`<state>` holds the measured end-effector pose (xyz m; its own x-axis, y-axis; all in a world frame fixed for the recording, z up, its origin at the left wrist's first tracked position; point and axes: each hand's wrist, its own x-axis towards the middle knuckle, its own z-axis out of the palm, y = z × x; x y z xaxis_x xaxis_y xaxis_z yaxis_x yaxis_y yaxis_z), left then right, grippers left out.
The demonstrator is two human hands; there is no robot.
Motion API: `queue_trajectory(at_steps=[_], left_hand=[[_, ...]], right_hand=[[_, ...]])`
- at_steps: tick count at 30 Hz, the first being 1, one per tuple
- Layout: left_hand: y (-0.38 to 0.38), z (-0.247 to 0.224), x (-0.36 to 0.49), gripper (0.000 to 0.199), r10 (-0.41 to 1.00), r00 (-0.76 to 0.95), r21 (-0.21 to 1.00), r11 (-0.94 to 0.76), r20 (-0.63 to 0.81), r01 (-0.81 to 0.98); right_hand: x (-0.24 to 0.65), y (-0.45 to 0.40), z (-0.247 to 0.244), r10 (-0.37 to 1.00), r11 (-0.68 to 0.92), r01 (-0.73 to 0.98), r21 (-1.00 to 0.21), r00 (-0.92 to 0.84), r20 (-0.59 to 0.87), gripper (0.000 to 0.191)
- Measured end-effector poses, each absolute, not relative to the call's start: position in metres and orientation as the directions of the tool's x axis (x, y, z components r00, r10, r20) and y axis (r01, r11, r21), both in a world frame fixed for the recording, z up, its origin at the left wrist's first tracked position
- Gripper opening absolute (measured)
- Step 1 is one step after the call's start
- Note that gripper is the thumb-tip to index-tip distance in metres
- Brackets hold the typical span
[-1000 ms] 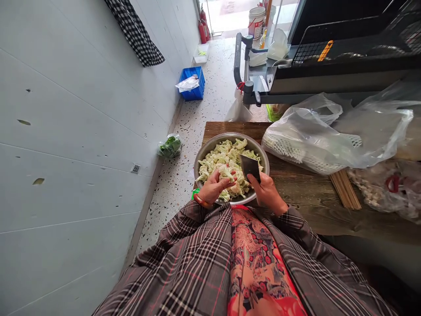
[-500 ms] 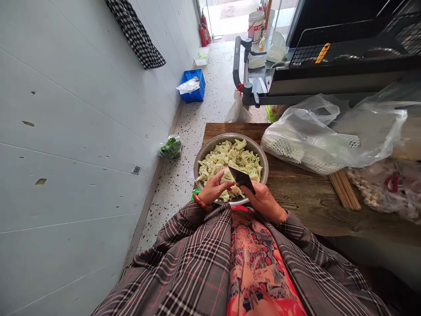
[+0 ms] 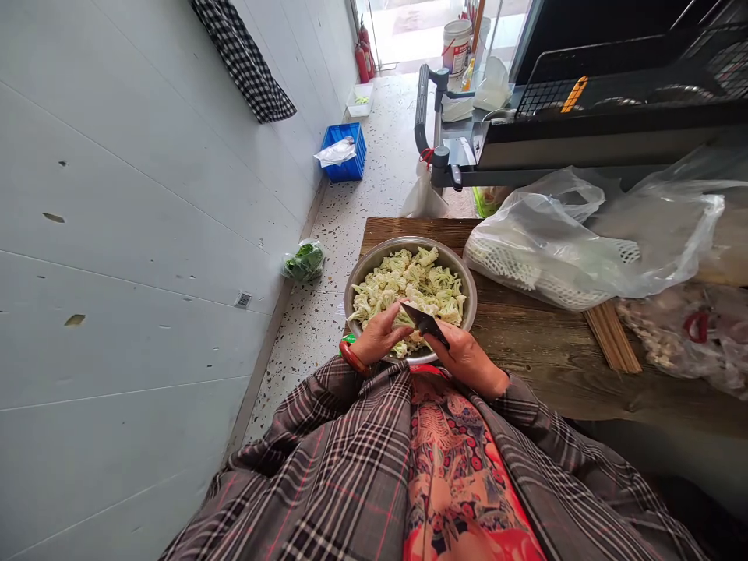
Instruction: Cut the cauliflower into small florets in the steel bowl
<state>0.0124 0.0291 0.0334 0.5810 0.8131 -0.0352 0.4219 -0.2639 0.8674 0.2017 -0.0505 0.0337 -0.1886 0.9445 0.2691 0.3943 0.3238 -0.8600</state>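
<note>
A wide metal bowl (image 3: 469, 273) full of cut cauliflower florets (image 3: 409, 276) stands right in front of me on the wooden table. My right hand (image 3: 464, 354) is closed around a knife (image 3: 426, 321) with a dark, broad blade, its tip pointing up and to the left over the bowl. Just left of the blade, my left hand (image 3: 377, 336) is curled above the bowl's near side, its index fingertip close to the knife tip. Whatever lies in its palm is hidden. A reddish-brown bangle (image 3: 352, 359) circles the left wrist.
The wooden table (image 3: 526, 335) carries a clear plastic bag (image 3: 543, 241) with white netted items, wooden sticks (image 3: 612, 336) and another filled bag (image 3: 689, 331) on the right. On the floor sit bagged greens (image 3: 304, 261) and a blue crate (image 3: 344, 167). A metal cart (image 3: 421, 109) stands beyond.
The knife has shifted slightly left and its blade lies flatter, its tip now near my left index finger. The bowl and the things around it have stayed put.
</note>
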Motion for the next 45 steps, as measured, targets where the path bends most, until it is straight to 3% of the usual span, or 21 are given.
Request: queue_trajectory(at_steps=[5, 17, 25, 34, 39, 45], left_hand=[[0.029, 0.031, 0.015, 0.052, 0.769, 0.638, 0.821, -0.332, -0.05, 0.464], [0.032, 0.019, 0.013, 0.048, 0.696, 0.716, 0.863, -0.325, -0.059, 0.386], [0.016, 0.013, 0.02, 0.056, 0.822, 0.562, 0.934, -0.124, -0.092, 0.335], [0.018, 0.006, 0.024, 0.051, 0.851, 0.522, 0.906, -0.173, -0.06, 0.386], [0.015, -0.001, 0.028, 0.05, 0.885, 0.448, 0.938, -0.038, -0.129, 0.345], [0.016, -0.008, 0.034, 0.047, 0.916, 0.35, 0.943, 0.08, -0.197, 0.322]], right_hand=[[0.197, -0.05, 0.028, 0.954, 0.3, 0.456, -0.838, -0.16, 0.254, 0.029], [0.198, -0.049, 0.012, 0.965, 0.257, 0.427, -0.867, -0.161, 0.206, 0.022], [0.189, -0.049, 0.006, 0.969, 0.248, 0.493, -0.834, -0.134, 0.209, 0.02], [0.183, -0.054, 0.007, 0.965, 0.253, 0.588, -0.768, -0.094, 0.246, 0.021], [0.176, -0.056, 0.002, 0.963, 0.263, 0.671, -0.693, -0.133, 0.236, 0.025], [0.174, -0.054, -0.004, 0.969, 0.217, 0.686, -0.695, -0.067, 0.236, 0.027]])
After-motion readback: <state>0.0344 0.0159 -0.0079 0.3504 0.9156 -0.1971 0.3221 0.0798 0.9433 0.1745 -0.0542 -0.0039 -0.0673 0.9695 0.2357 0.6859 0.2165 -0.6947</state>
